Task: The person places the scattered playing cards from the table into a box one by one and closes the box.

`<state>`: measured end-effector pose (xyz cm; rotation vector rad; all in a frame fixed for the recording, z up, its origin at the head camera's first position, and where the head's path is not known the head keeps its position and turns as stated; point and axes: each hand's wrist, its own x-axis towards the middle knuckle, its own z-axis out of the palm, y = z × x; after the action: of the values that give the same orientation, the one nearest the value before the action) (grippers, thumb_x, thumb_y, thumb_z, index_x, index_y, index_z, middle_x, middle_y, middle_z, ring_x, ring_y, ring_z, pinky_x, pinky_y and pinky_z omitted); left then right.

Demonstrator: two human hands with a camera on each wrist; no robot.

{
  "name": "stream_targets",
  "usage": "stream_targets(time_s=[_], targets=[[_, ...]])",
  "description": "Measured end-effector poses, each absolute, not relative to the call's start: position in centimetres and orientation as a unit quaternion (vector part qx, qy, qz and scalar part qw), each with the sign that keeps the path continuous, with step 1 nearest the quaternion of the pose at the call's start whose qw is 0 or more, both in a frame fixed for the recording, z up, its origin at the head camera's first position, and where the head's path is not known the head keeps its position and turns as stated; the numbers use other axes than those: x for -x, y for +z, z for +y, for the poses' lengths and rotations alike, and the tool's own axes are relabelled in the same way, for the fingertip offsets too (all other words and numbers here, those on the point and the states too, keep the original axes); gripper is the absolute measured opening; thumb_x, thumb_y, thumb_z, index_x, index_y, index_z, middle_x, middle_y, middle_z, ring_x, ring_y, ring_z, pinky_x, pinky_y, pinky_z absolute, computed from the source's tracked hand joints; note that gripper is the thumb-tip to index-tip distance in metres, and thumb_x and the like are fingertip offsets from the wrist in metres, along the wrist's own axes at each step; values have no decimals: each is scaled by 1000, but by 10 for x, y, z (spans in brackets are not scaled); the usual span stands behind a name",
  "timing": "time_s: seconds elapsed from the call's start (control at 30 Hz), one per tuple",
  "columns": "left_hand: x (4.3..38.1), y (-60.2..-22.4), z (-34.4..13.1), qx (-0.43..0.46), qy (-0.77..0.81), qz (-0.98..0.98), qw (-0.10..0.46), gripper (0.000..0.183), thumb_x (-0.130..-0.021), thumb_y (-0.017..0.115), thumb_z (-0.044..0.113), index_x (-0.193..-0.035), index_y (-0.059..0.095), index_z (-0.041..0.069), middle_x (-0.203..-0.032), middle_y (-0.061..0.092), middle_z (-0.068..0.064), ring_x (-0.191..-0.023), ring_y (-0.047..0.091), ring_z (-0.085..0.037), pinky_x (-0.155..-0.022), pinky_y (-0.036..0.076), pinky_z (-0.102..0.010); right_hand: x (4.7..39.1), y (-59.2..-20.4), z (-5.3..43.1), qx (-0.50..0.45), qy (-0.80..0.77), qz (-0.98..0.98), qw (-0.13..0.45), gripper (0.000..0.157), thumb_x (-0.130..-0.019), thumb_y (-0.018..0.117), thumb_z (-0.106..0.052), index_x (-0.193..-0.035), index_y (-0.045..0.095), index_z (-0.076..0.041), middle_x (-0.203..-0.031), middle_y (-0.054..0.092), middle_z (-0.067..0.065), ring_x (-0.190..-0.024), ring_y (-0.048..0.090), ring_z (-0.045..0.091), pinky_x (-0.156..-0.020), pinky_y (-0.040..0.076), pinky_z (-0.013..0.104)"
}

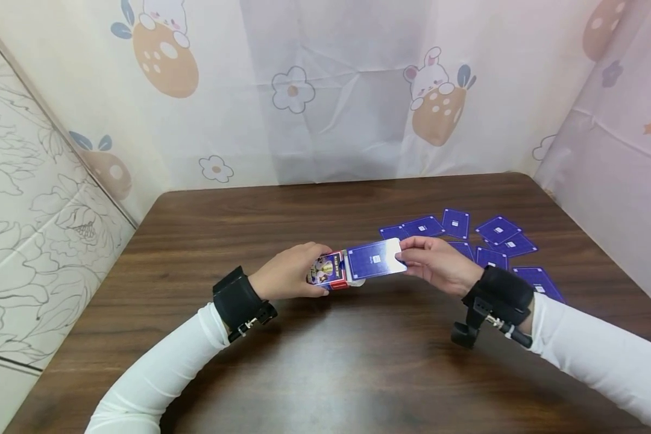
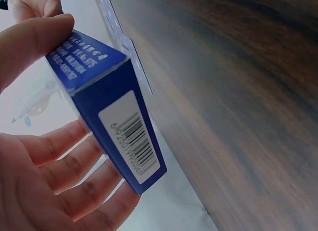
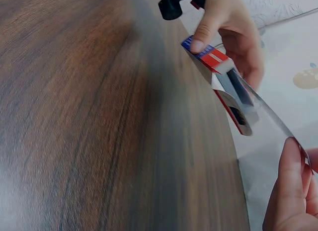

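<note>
My left hand grips a small card box between thumb and fingers, over the middle of the table. The box is blue and red with a printed picture; its barcode label faces the left wrist camera. At the box's mouth an open flap sticks out. In my right hand a blue-backed playing card is pinched at its outer end. The card's other end is at the box's mouth, and it looks slightly bowed in the right wrist view.
Several blue-backed cards lie spread on the brown wooden table, behind and to the right of my right hand, some overlapping. One card lies near my right wrist. A patterned curtain hangs along the table's back edge.
</note>
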<state>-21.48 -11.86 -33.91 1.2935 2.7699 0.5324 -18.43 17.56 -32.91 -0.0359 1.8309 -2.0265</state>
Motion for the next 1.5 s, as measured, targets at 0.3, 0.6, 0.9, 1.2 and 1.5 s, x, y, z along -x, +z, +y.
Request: stream_targets(time_s=[0.3,0.6,0.9,1.2,1.5], targets=[[215,-339,-115,-414,169,894,22,70,-72,73,39,-126,43,9,-110,53,-2,-92,47,-11,-81,41,-28,185,-331,170,2,-726,656,205,16,-89,54,-5,-102,48,3,-100,54,13,-85,55,21,-79,46,31],[216,-339,-114,-412,168,896,16,70,-72,73,40,-126,43,9,-111,53,-3,-93,47,-12,-83,41,-29,183,-333,170,5,-744,635,207,8,-90,52,-2,-97,50,1,-89,56,8,-78,57,14,-73,48,26],[217,-338,-114,-416,169,893,10,70,-71,74,39,-126,43,8,-111,53,-4,-92,47,-12,-82,41,-29,184,-333,165,-1,-741,636,214,11,-90,51,-2,-100,48,2,-92,55,10,-78,56,15,-73,48,26],[215,-338,-112,-419,172,891,12,69,-71,73,39,-125,43,8,-106,53,-1,-89,47,-11,-77,41,-26,183,-330,161,11,-720,655,228,11,-90,52,-3,-100,49,1,-96,55,12,-82,57,18,-82,45,35],[215,-340,-111,-424,172,889,18,69,-71,74,38,-125,43,8,-106,53,-1,-88,47,-10,-77,41,-25,183,-331,155,31,-698,679,223,22,-88,57,-7,-105,47,3,-98,55,14,-81,57,20,-78,47,34]])
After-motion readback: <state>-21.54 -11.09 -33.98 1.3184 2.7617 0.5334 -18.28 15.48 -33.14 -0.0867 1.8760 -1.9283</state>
